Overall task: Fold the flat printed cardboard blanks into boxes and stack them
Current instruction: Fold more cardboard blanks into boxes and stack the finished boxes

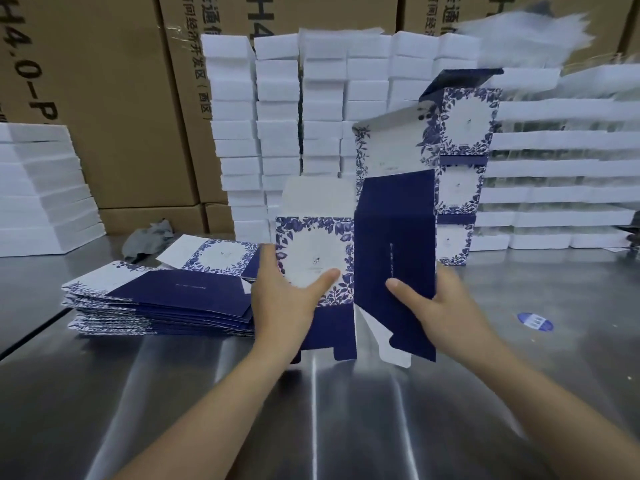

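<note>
Both hands on the half-opened box blank (391, 244), standing upright on the steel table (311, 410). Left hand (284, 299) grips the floral white panel: thumb across the front, fingers round its left edge. Right hand (446, 310) grips the navy panel: thumb on the front, fingers behind the right edge. Bottom flaps hang loose below both hands. Pile of flat blanks (159, 303) just left of the left hand. Stack of folded boxes (460, 168) beyond the right hand. Round blue sticker (535, 321) right of it.
</note>
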`<state>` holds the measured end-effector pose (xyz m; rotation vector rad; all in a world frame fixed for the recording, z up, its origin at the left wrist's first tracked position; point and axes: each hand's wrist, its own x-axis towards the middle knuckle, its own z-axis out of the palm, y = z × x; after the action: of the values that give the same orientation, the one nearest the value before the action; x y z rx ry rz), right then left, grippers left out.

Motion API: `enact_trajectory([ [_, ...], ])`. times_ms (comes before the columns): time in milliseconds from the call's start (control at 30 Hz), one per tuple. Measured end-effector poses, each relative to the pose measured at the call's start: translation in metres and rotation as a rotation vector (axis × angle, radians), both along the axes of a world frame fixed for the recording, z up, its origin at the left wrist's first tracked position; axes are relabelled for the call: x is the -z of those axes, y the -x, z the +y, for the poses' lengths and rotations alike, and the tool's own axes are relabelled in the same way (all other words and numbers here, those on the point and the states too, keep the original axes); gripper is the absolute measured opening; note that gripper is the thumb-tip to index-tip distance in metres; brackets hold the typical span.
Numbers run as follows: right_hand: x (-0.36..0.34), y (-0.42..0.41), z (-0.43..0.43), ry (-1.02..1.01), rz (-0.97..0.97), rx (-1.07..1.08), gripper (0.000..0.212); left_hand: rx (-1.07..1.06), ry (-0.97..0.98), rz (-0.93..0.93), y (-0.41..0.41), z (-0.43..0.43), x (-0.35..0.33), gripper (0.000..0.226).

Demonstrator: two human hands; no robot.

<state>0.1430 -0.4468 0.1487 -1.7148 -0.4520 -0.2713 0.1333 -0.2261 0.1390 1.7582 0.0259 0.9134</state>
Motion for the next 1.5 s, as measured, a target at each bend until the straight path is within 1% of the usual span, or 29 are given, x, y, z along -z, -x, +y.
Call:
enact_trajectory([
  [67,0.001,0.003,0.006,0.011,-0.105,0.034,0.014,0.027,-0.005,-0.036,0.003,-0.009,0.002,0.038],
  [100,-0.001,0.004,0.007,0.017,-0.137,0.056,0.016,0.057,0.004,-0.042,0.004,-0.012,0.002,0.029],
  [133,-0.002,0.003,0.006,0.022,-0.139,0.081,0.023,0.092,0.017,-0.039,0.002,-0.013,0.002,0.021],
  [167,-0.005,0.001,0.002,0.02,-0.105,0.103,0.031,0.128,0.035,-0.029,0.001,-0.011,0.001,0.014],
  [200,-0.008,-0.001,-0.002,0.011,-0.045,0.112,0.035,0.161,0.053,-0.015,-0.002,-0.007,-0.001,0.013],
  [233,-0.012,-0.003,-0.008,-0.016,0.033,0.096,0.035,0.203,0.075,0.0,-0.004,-0.002,-0.003,0.015],
  [300,-0.018,-0.007,-0.019,-0.125,0.216,-0.049,0.031,0.336,0.15,0.054,-0.008,0.011,-0.008,0.018],
  [367,-0.019,-0.01,-0.028,-0.213,0.375,-0.21,0.031,0.486,0.238,0.135,-0.008,0.02,-0.012,0.02],
  [433,-0.015,-0.014,-0.032,-0.237,0.435,-0.264,0.034,0.541,0.27,0.173,-0.009,0.025,-0.013,0.022],
  [500,-0.008,-0.018,-0.03,-0.223,0.431,-0.224,0.033,0.506,0.254,0.165,-0.011,0.024,-0.011,0.02],
  [600,0.001,-0.02,-0.02,-0.209,0.342,-0.088,0.027,0.42,0.187,0.181,-0.013,0.022,-0.007,0.017],
  [667,0.008,-0.023,-0.016,-0.204,0.278,-0.007,0.019,0.393,0.163,0.224,-0.015,0.02,-0.001,0.018],
  [733,0.013,-0.024,-0.017,-0.19,0.251,0.029,0.013,0.417,0.197,0.286,-0.016,0.018,0.009,0.019],
  [833,0.014,-0.027,-0.023,-0.175,0.252,0.04,0.01,0.459,0.186,0.35,-0.018,0.016,0.024,0.018],
  [1033,0.026,-0.035,-0.03,-0.184,0.354,0.01,0.011,0.38,0.147,0.362,-0.026,0.009,0.031,0.022],
  [1200,0.029,-0.044,-0.036,-0.177,0.439,-0.005,0.021,0.388,0.168,0.389,-0.029,0.008,0.031,0.026],
  [1300,0.032,-0.048,-0.037,-0.197,0.453,-0.017,0.035,0.392,0.152,0.404,-0.028,0.007,0.03,0.035],
  [1367,0.033,-0.05,-0.038,-0.213,0.456,-0.026,0.04,0.385,0.143,0.407,-0.03,0.008,0.029,0.034],
  [1433,0.034,-0.051,-0.04,-0.241,0.47,-0.035,0.036,0.385,0.149,0.418,-0.032,0.008,0.029,0.028],
  [1500,0.035,-0.051,-0.042,-0.258,0.474,-0.029,0.028,0.392,0.159,0.436,-0.031,0.008,0.029,0.027],
])
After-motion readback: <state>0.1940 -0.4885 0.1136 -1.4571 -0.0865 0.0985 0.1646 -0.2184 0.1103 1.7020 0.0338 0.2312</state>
